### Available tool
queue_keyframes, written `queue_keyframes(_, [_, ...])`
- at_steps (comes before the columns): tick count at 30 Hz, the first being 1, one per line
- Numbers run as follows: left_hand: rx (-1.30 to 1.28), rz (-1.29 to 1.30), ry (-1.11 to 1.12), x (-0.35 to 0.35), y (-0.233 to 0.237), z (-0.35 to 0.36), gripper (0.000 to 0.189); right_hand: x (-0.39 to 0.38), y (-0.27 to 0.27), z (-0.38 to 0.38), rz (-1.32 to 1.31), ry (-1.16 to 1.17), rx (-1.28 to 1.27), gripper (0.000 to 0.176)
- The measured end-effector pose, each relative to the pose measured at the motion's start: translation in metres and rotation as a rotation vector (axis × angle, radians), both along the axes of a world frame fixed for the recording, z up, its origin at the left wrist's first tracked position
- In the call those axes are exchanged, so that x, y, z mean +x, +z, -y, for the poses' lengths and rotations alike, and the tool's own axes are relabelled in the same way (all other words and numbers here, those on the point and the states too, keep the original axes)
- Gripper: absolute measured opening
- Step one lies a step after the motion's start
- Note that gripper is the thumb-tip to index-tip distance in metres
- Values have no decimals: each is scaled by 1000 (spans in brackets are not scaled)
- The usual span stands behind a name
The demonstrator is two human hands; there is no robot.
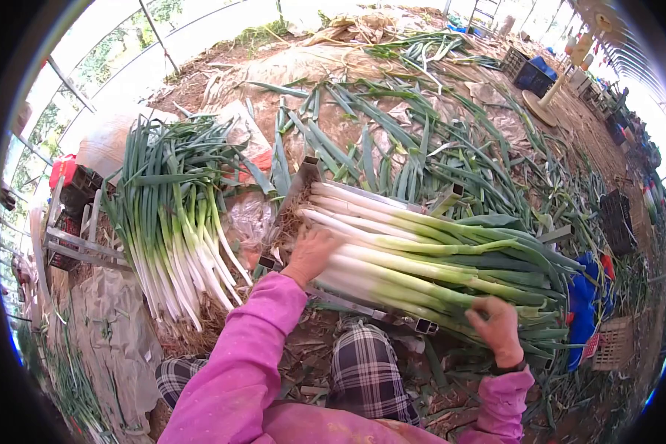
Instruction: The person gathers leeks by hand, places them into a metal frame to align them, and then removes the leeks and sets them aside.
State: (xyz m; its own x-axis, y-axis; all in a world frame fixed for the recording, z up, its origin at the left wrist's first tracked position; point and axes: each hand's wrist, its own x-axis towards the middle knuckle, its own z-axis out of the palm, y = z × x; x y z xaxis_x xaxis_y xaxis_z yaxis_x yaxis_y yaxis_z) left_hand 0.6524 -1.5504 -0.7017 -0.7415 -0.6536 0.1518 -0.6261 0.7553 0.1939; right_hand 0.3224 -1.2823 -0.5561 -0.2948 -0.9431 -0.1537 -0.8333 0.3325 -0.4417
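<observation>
Long green onions [392,240] lie side by side in a metal frame [370,307], white root ends to the left and green leaves to the right. My left hand [312,253] rests on the white stalks near the roots; its fingers are blurred, and I cannot make out whether they grip. Over the green part, near the frame's right side, my right hand [493,325] is held with thumb and fingers apart and nothing visible between them. Another heap of green onions [174,214] lies to the left, roots toward me.
Loose leaves [451,155] cover the ground beyond the frame. A metal rack [89,248] stands at the left. At the right are a blue cloth [584,296], a tan crate [613,344] and a black crate [617,220]. A dark crate [533,80] stands farther back.
</observation>
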Motion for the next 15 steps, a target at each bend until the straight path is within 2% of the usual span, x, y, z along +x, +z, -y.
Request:
queue_keyframes(1, [-4,28,21,1,-2,1,51,5,5,10,-93,-44,-82,43])
queue_keyframes(4, [84,37,103,16,-2,2,53,4,-22,25,-339,188,-190,53])
queue_keyframes(6, [221,33,157,26,5,4,59,-1,-31,29,-294,166,-117,57])
queue_keyframes(7, [173,70,174,26,4,4,60,-2,-33,27,-267,152,-76,59])
queue_keyframes(9, [87,145,198,19,7,-2,63,2,-29,31,-397,270,-218,58])
queue_keyframes(10, [61,88,185,13,18,-9,59,2,-24,36,-467,332,-293,57])
queue_keyframes(13, [101,-56,-30,-6,15,-23,62,-9,-37,42,-308,347,-236,48])
queue_keyframes(14, [117,-144,-113,-11,13,-28,49,-12,-39,44,-308,333,-219,45])
queue_keyframes(15, [94,-187,-120,-11,10,-30,45,-10,-33,49,-308,318,-203,42])
